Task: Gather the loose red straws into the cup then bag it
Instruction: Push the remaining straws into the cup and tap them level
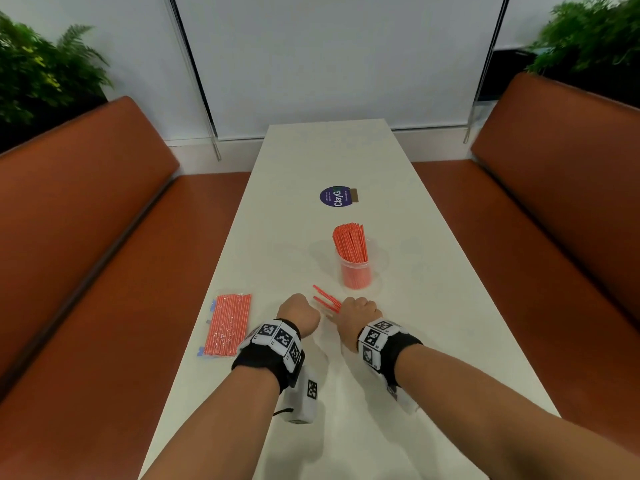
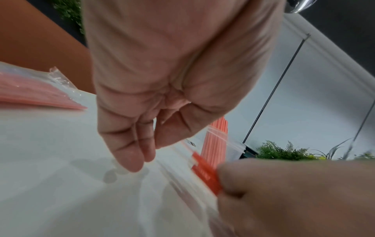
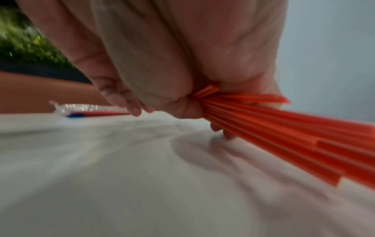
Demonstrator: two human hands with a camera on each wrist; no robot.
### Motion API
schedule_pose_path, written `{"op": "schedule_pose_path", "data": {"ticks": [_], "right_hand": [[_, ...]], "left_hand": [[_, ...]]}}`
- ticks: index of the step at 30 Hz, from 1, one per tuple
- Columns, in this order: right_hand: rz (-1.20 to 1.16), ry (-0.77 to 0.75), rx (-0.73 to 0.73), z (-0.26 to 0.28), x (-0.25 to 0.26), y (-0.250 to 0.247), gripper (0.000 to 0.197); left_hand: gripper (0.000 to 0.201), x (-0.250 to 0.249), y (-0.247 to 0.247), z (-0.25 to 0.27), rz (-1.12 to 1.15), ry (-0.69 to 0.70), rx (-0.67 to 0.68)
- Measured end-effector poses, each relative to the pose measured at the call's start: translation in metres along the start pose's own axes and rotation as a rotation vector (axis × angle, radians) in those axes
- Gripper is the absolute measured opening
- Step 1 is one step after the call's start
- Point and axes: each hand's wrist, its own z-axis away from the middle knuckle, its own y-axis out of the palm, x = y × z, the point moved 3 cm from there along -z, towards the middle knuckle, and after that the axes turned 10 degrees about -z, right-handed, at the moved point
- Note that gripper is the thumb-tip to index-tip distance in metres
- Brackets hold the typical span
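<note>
A clear cup [image 1: 356, 273] packed with upright red straws [image 1: 349, 242] stands mid-table. Just in front of it my right hand [image 1: 356, 311] grips a fanned bundle of loose red straws [image 1: 326, 299], low over the table; the right wrist view shows that hand [image 3: 182, 104] curled round the bundle [image 3: 284, 133]. My left hand [image 1: 299, 313] is close beside it on the left and holds nothing, its fingers [image 2: 131, 160] pointing down at the tabletop. A clear zip bag's edge [image 2: 220, 133] shows in front of the cup [image 2: 236, 148] in the left wrist view.
A sealed plastic pack of red straws [image 1: 227, 323] lies near the white table's left edge [image 1: 194, 323]. A round purple sticker [image 1: 336, 196] is farther back. Brown benches [image 1: 69, 237] [image 1: 561, 202] flank the table, with plants [image 1: 38, 74] behind them.
</note>
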Motion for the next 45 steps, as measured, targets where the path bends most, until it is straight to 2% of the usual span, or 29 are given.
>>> {"op": "schedule_pose_path", "data": {"ticks": [2,4,7,10,12,13,15,18,23,30,35,38,40,41,43,45], "right_hand": [[-0.022,-0.094,0.023,0.001,-0.004,-0.016,0.029],[-0.122,-0.247,0.106,0.002,-0.006,-0.038,0.028],[-0.28,-0.363,0.161,0.002,-0.013,-0.078,0.023],[-0.458,-0.467,0.043,-0.006,-0.019,-0.116,0.012],[-0.583,-0.505,-0.049,-0.015,-0.021,-0.136,0.005],[-0.658,-0.519,-0.104,-0.021,-0.021,-0.144,0.009],[-0.832,-0.507,-0.176,-0.032,-0.02,-0.156,0.024],[-1.023,-0.444,-0.296,-0.044,-0.021,-0.162,0.024],[-1.197,-0.364,-0.401,-0.06,-0.024,-0.155,0.029],[-1.328,-0.306,-0.373,-0.08,-0.025,-0.122,0.014],[-1.454,-0.333,-0.372,-0.084,-0.027,-0.111,0.015],[-1.417,-0.394,-0.408,-0.085,-0.029,-0.116,0.011],[-1.233,-0.474,-0.436,-0.084,-0.034,-0.115,0.012],[-1.083,-0.522,-0.42,-0.084,-0.037,-0.112,0.026],[-0.745,-0.625,-0.289,-0.082,-0.038,-0.1,0.054],[-0.527,-0.678,-0.178,-0.081,-0.037,-0.089,0.072]], "left_hand": [[0.029,-0.002,-0.004,-0.002,-0.027,-0.017,-0.01],[0.028,-0.007,-0.008,-0.003,-0.043,-0.022,-0.019],[0.005,-0.023,-0.015,-0.005,-0.024,-0.006,-0.012],[0.062,-0.045,-0.017,-0.014,0.027,0.017,0.005],[0.086,-0.061,-0.02,-0.019,0.071,0.07,-0.011],[0.095,-0.067,-0.02,-0.023,0.1,0.09,-0.024],[0.105,-0.078,-0.022,-0.031,0.145,0.126,-0.054],[0.11,-0.088,-0.023,-0.044,0.249,0.155,-0.088],[0.139,-0.101,-0.012,-0.058,0.384,0.195,-0.071],[0.126,-0.101,-0.004,-0.067,0.542,0.225,-0.1],[0.098,-0.094,-0.005,-0.063,0.57,0.293,-0.058],[0.091,-0.091,-0.006,-0.063,0.548,0.312,-0.015],[0.086,-0.089,-0.009,-0.062,0.536,0.309,0.004],[0.086,-0.088,-0.009,-0.061,0.538,0.308,0.017],[0.088,-0.088,-0.011,-0.061,0.53,0.328,0.03],[0.088,-0.089,-0.013,-0.058,0.503,0.363,0.034]]}}
